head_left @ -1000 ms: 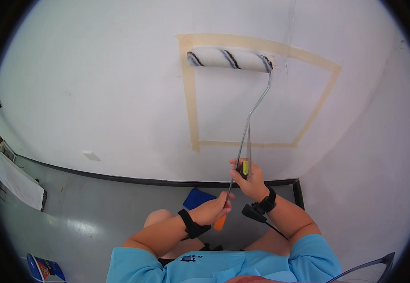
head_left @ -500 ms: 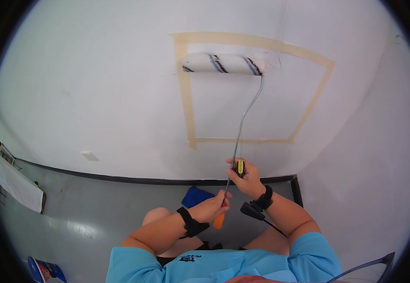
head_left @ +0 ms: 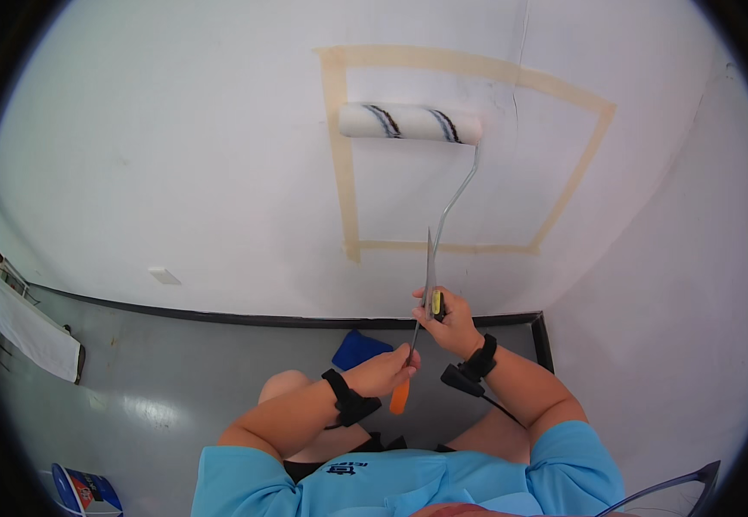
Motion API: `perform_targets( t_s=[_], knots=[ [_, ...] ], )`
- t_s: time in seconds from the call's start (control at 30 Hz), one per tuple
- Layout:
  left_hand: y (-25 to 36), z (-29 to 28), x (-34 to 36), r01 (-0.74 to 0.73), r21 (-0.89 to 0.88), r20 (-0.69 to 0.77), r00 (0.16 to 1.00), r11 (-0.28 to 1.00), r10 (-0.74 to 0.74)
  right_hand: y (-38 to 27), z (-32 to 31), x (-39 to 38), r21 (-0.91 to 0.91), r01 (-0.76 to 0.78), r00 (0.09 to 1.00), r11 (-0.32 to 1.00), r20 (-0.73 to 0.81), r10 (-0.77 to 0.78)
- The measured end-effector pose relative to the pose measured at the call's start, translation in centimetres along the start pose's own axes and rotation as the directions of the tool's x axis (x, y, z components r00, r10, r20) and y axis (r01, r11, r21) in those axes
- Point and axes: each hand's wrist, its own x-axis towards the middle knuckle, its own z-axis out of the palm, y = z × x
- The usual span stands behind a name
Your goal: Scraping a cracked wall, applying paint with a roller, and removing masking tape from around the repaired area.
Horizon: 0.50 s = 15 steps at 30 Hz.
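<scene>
A paint roller (head_left: 410,122) with a white sleeve and dark slanting stripes rests against the wall, inside a rectangle of beige masking tape (head_left: 334,155). Its bent metal rod (head_left: 453,202) runs down toward me. My left hand (head_left: 382,370) is closed around the roller's lower end, and the orange handle (head_left: 400,396) sticks out below the fist. In my right hand (head_left: 451,323) is a putty knife (head_left: 431,280) with a black and yellow handle, its thin blade pointing up beside the rod. The right fingers are close to the rod; whether they touch it I cannot tell.
A blue object (head_left: 361,349) lies on the grey floor by the black baseboard (head_left: 305,322). A blue bucket (head_left: 88,491) stands at the lower left. At the far left is a white-covered board (head_left: 34,327). A second wall (head_left: 675,284) meets this one on the right.
The roller has moved a little down within the tape, and its stripes have turned. The putty knife's blade, edge-on before, now shows more of its flat side. The view has shifted slightly.
</scene>
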Motion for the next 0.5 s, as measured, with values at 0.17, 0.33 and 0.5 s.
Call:
perform_targets(
  t_s=[0.17,0.33,0.5],
  knots=[
    [0.24,-0.48,0.15,-0.005,0.085,-0.036,0.999,0.996,0.008,-0.26,0.09,0.02,0.009,0.000,1.000,1.000,0.004,0.000],
    [0.05,-0.44,0.30,-0.020,0.159,-0.094,0.995,0.987,0.035,-0.51,0.06,-0.02,0.051,-0.006,1.000,0.999,0.003,0.006],
    [-0.03,-0.53,0.47,-0.044,0.127,-0.084,0.995,0.991,0.055,-0.13,0.16,-0.11,0.059,-0.009,1.000,0.998,0.020,0.008]
  ],
)
